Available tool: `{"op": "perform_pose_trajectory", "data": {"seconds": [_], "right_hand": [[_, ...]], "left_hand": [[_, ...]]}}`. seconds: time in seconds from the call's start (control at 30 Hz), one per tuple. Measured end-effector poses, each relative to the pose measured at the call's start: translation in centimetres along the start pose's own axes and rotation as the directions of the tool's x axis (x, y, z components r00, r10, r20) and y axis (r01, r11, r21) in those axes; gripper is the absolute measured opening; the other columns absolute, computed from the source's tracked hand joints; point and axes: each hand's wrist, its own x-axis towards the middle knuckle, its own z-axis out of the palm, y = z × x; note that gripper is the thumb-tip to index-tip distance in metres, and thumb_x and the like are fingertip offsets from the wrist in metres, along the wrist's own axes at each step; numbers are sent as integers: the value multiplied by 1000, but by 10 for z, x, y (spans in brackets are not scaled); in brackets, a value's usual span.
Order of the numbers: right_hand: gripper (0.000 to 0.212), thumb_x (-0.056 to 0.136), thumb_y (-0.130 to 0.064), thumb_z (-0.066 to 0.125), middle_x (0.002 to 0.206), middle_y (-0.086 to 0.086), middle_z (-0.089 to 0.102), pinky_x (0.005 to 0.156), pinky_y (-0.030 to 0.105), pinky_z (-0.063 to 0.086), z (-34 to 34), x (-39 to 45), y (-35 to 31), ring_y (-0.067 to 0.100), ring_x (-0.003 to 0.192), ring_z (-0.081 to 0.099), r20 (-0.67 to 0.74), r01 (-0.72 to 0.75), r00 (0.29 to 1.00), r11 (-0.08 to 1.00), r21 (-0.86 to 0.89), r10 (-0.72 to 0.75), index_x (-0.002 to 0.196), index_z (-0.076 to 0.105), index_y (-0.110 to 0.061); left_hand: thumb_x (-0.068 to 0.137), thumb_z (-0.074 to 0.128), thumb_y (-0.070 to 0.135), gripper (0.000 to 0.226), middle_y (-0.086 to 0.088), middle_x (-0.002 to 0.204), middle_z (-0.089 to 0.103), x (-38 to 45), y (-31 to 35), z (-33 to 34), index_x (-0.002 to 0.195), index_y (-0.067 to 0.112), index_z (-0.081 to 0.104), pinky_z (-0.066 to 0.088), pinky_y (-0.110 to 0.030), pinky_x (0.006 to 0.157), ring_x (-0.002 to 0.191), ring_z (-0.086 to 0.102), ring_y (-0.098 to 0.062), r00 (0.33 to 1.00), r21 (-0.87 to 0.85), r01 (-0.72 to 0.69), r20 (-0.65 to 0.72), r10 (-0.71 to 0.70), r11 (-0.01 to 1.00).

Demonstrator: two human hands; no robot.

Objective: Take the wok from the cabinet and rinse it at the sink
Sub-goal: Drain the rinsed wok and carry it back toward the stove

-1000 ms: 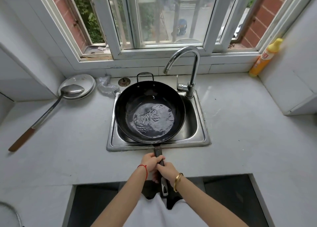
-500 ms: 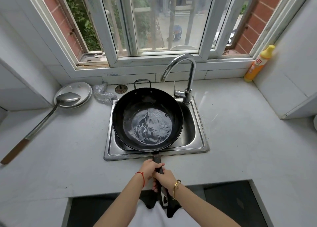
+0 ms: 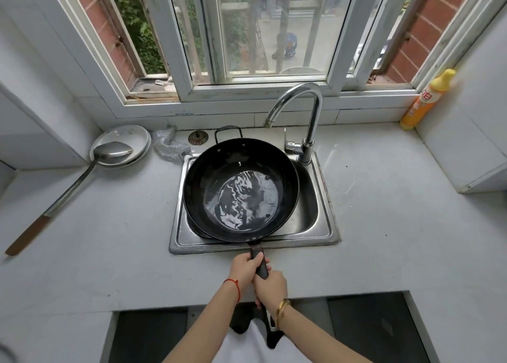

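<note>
A black wok (image 3: 208, 178) with a pool of water in its bottom is held over the steel sink (image 3: 326, 233), covering most of the basin. Its long dark handle points toward me. My left hand (image 3: 244, 269) grips the handle nearer the pan, and my right hand (image 3: 270, 285) grips it just behind. The chrome faucet (image 3: 307, 110) arches over the wok's far right rim; no water stream shows from its spout.
A long metal ladle (image 3: 68, 189) rests on a round lid (image 3: 137, 137) at the left of the grey counter (image 3: 397, 225). A crumpled scourer (image 3: 168, 148) and sink strainer (image 3: 198, 137) lie behind the sink. A yellow bottle (image 3: 425, 102) stands at back right.
The water in the wok has swirled and shifted to the right. Both hands keep the same grip on the handle. The camera view has tilted slightly.
</note>
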Motion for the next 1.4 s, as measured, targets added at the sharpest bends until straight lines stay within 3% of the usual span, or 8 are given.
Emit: {"op": "perform_pose_trajectory", "data": {"seconds": [0.23,0.5,0.63,0.87,1.07,1.3,1.4], "right_hand": [[26,92,-27,59,53,5,56,32,17,38,-12,-15,-13,16,37,53,-37,91,995,994,-67,-94,75,63,-9],[25,88,-25,61,52,3,54,33,18,38,-30,-31,-11,19,39,54,-24,155,987,978,-138,-160,66,60,-13],[22,87,-20,61,47,3,51,33,20,37,-34,-38,-15,13,30,47,39,133,991,991,-34,-131,67,58,-13],[18,88,-10,57,40,-1,47,35,22,37,-28,-50,-31,14,31,44,166,33,984,984,175,-63,71,52,-7],[11,89,-10,57,44,1,50,35,22,39,-29,-53,-31,13,33,46,177,24,983,985,173,-56,80,55,-4],[7,88,-10,57,41,0,48,33,22,38,-34,-52,-31,13,29,45,87,53,994,991,122,-64,92,57,-3],[10,89,-13,58,46,3,49,34,21,39,-38,-53,-27,12,29,45,58,85,994,994,75,-89,82,58,-5]], "left_hand": [[96,52,4,16,-9,78,64,-15,11,11,86,1,63,57,-22,61,58,64,-11,1000,-143,-24,10,26,989],[97,52,6,15,-8,79,65,-34,10,15,90,1,64,58,-24,67,66,64,-15,994,-192,-46,84,64,980],[93,59,6,13,-12,76,69,-38,11,13,85,-2,66,58,-27,64,65,68,-18,993,-133,-113,24,117,985],[87,67,6,16,-16,69,70,-48,21,3,79,-8,68,55,-25,57,57,67,-20,978,-72,-199,-84,193,977],[86,68,8,15,-13,70,72,-54,21,3,77,-3,70,59,-32,68,62,69,-21,979,-106,-189,-92,179,976],[88,66,11,15,-13,74,72,-54,21,11,83,-2,70,57,-33,71,64,68,-21,993,-166,-119,-21,117,979],[89,65,10,14,-12,74,71,-53,19,16,84,-3,68,57,-30,65,64,68,-21,996,-186,-89,9,92,979]]}}
